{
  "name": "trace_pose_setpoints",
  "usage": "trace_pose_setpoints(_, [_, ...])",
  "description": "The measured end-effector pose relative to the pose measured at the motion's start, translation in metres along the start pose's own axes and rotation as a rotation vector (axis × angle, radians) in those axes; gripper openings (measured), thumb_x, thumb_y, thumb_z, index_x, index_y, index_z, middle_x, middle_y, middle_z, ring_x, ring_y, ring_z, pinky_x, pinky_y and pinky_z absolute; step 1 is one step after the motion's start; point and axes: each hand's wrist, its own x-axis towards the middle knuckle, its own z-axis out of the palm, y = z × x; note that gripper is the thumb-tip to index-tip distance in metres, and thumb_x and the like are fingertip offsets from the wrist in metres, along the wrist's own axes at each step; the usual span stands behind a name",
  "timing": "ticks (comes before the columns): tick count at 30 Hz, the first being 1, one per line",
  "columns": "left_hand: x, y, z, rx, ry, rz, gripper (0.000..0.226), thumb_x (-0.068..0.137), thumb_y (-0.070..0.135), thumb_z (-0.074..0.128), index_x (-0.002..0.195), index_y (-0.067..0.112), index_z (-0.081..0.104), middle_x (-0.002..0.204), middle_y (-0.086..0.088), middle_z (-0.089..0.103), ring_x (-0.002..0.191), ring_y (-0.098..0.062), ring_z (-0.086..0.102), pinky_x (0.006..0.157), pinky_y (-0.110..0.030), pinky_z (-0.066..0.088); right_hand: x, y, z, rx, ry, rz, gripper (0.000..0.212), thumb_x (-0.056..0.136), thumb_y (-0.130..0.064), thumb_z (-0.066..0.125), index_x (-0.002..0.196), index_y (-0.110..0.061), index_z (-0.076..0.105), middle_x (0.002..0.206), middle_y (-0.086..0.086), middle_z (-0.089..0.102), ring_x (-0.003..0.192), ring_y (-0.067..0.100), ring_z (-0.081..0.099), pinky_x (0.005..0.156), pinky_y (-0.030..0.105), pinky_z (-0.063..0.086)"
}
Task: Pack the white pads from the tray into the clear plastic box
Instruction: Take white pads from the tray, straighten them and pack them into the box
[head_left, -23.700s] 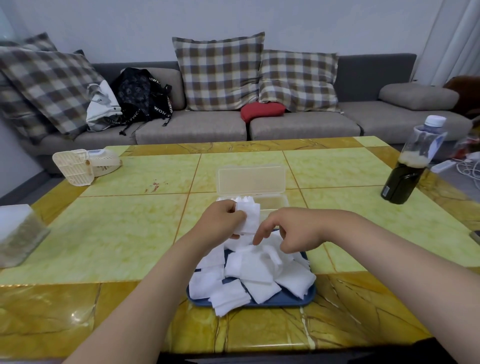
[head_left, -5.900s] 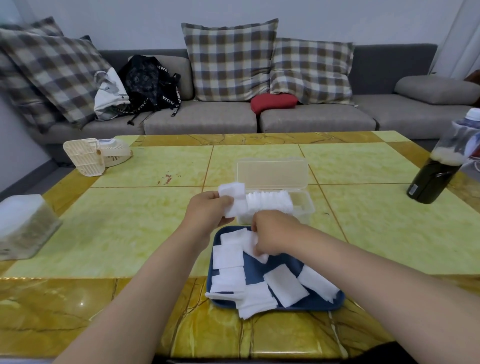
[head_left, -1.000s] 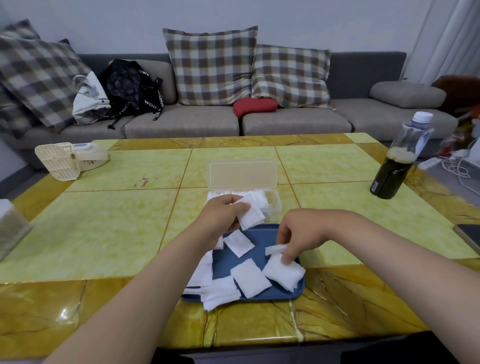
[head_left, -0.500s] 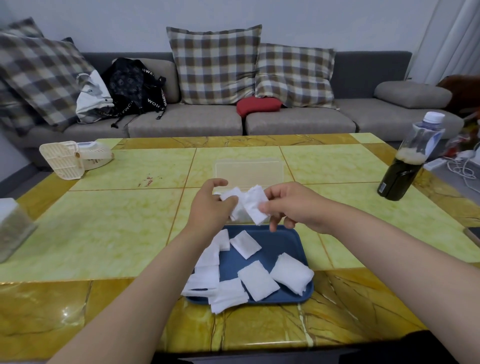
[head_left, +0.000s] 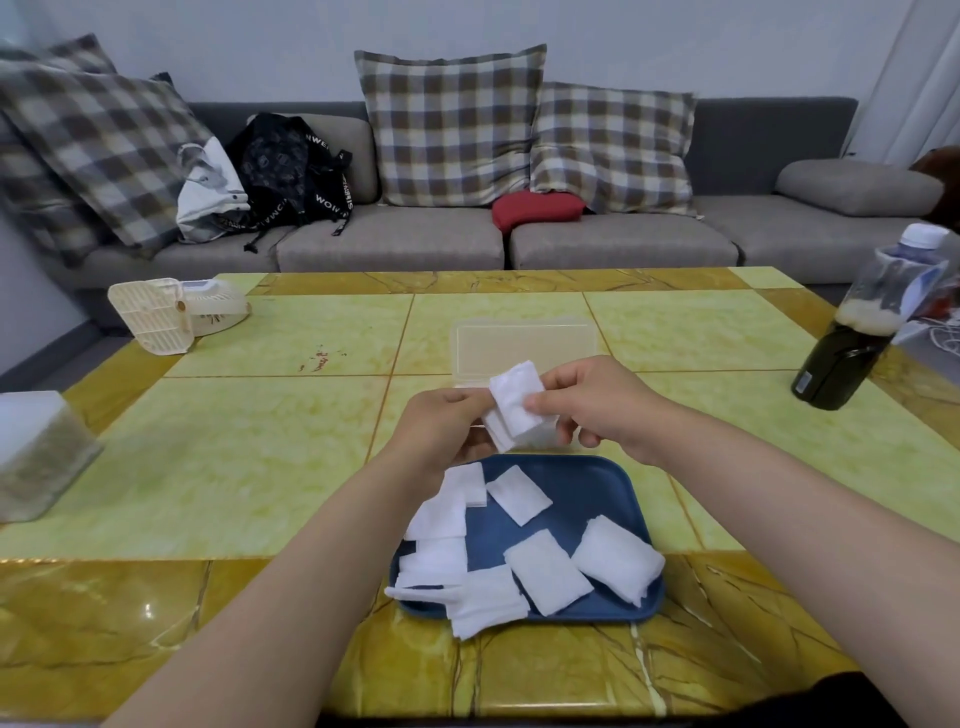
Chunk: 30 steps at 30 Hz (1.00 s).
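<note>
Showing a two-handed hold above the tray, read from left to right. Left hand (head_left: 447, 428): the fingers curl round the left side of the stack of pads (head_left: 511, 413) and grip it from beneath. Stack of pads: several white squares pressed flat together, tilted so that the top face turns toward the camera and the upper edge leans away from the wrists. Right hand (head_left: 597, 405): thumb and forefinger pinch the right edge of the stack, and the other fingers hang loosely curled below.

Clear plastic box (head_left: 524, 343): it lies directly beyond the fingertips of both hands, just behind the stack. Only its raised lid shows, because the hands and pads hide the body. Its long axis runs left to right, crosswise to the forearms. The right hand sits slightly nearer the lid than the left. The coming move is probably a short carry forward and down, with the stack turned to suit that crosswise axis. How much room the box has left cannot be told.

Tray (head_left: 587, 483): it lies below the wrists, on the near side of both hands. Loose pads (head_left: 548, 571) lie on it, overlapping beside the left forearm and lying mostly apart below the right hand.
</note>
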Motion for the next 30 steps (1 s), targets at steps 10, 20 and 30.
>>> trace_pose_setpoints(10, [-0.002, 0.008, -0.004, -0.103, -0.141, -0.051, 0.039, 0.104, 0.033, 0.051, 0.119, 0.001, 0.067, 0.106, -0.017, 0.076, 0.098, -0.029, 0.075, 0.087, -0.038, 0.06, 0.005, -0.005, 0.011, -0.108, 0.051, 0.039, 0.025, 0.073, -0.021, 0.089, 0.088, -0.008, 0.074, 0.068, 0.004, 0.063, 0.044, 0.013, 0.047, 0.04, 0.021, 0.033])
trace_pose_setpoints(20, [-0.002, 0.007, -0.028, 0.074, 0.101, 0.047, 0.018, 0.091, -0.001, 0.063, 0.106, 0.008, 0.068, 0.099, -0.012, 0.075, 0.077, -0.019, 0.073, 0.061, -0.023, 0.06, 0.006, -0.003, 0.026, -0.494, -0.12, 0.136, 0.026, 0.08, -0.023, 0.058, 0.078, -0.005, 0.077, 0.061, 0.005, 0.071, 0.05, 0.02, 0.053, 0.052, 0.023, 0.041])
trace_pose_setpoints(30, [-0.001, 0.002, -0.035, 0.02, 0.1, 0.041, 0.019, 0.091, 0.003, 0.069, 0.109, 0.006, 0.068, 0.1, -0.01, 0.076, 0.078, -0.018, 0.072, 0.066, -0.023, 0.06, 0.002, 0.011, 0.052, -0.986, -0.251, 0.151, 0.031, 0.075, -0.04, 0.078, 0.073, -0.016, 0.059, 0.07, -0.002, 0.058, 0.065, 0.021, 0.052, 0.056, 0.026, 0.038])
